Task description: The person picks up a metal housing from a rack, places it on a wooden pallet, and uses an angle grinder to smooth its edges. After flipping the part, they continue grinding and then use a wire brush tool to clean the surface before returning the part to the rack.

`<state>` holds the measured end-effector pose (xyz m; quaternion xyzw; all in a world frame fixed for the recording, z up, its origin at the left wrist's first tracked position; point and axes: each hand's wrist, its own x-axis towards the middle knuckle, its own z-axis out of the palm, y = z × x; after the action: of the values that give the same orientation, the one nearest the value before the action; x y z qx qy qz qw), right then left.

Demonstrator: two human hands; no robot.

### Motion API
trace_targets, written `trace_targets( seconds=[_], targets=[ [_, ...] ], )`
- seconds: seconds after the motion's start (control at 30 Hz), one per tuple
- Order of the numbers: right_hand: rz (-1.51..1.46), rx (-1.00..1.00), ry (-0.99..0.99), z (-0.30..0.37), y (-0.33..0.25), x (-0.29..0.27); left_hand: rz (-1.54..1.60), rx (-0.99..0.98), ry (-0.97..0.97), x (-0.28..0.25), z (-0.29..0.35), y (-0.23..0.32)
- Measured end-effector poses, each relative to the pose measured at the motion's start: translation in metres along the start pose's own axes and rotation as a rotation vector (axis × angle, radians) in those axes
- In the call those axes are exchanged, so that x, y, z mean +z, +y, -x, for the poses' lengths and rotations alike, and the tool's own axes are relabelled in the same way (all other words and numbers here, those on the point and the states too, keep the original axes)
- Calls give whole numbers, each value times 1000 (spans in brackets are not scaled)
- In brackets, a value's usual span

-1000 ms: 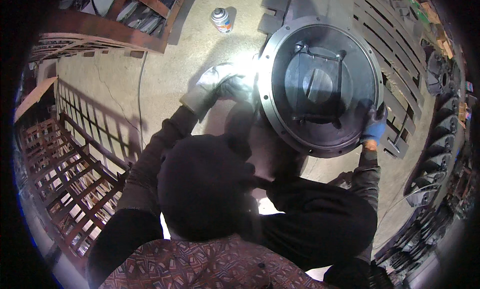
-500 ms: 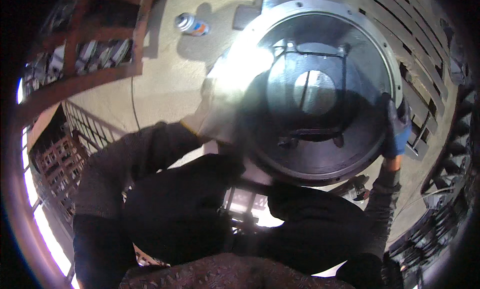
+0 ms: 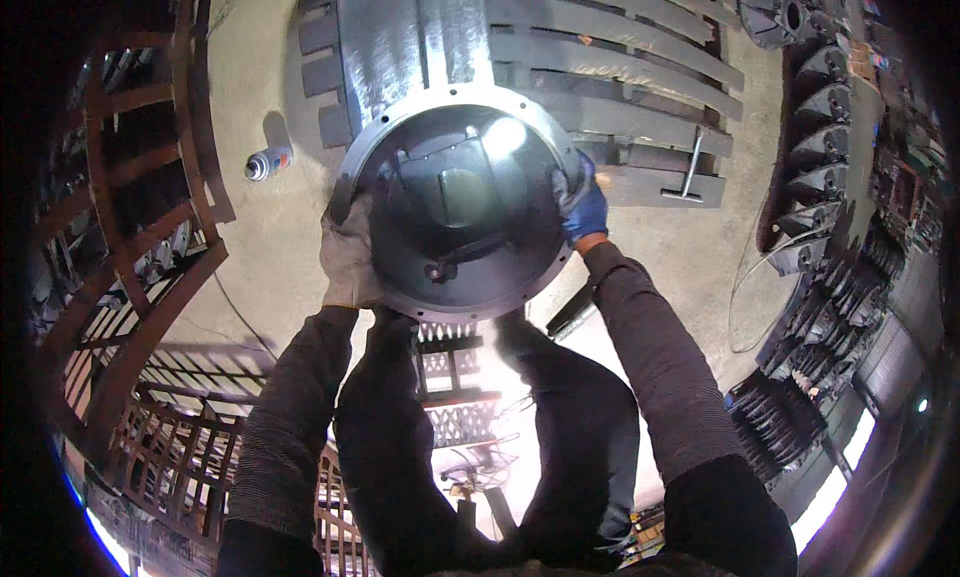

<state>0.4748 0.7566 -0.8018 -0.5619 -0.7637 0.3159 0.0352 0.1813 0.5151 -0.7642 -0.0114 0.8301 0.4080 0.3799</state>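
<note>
Hands grip a round metal cover [image 3: 455, 202]: left hand [image 3: 350, 255] and right hand [image 3: 583, 205] clamped on opposite rims.

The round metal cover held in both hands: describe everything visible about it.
The round metal cover is a dark grey disc with a paler flanged rim and a raised centre with a bracket and bolt. It is held off the floor, tilted toward the camera. The left hand, grey-gloved, grips its lower left rim; the right hand, blue-gloved, its right rim.
</note>
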Motion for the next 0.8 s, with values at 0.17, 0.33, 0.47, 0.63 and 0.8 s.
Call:
trace_targets(
  seconds=[0.17,0.33,0.47,0.63,0.8],
  targets=[
    [37,40,-83,0,-15,-13,-134,-199,25,-10,14,6],
    [120,87,-355,-1,-2,-15,-199,-231,-3,-7,46,-26],
    [-210,60,-288,-2,17,-26,125,-66,-73,3,71,-34],
    [-224,142,-341,11,44,-97,-385,39,-108,20,96,12],
    [-262,275,-303,23,113,-177,-724,129,-405,82,85,31]
  ],
)
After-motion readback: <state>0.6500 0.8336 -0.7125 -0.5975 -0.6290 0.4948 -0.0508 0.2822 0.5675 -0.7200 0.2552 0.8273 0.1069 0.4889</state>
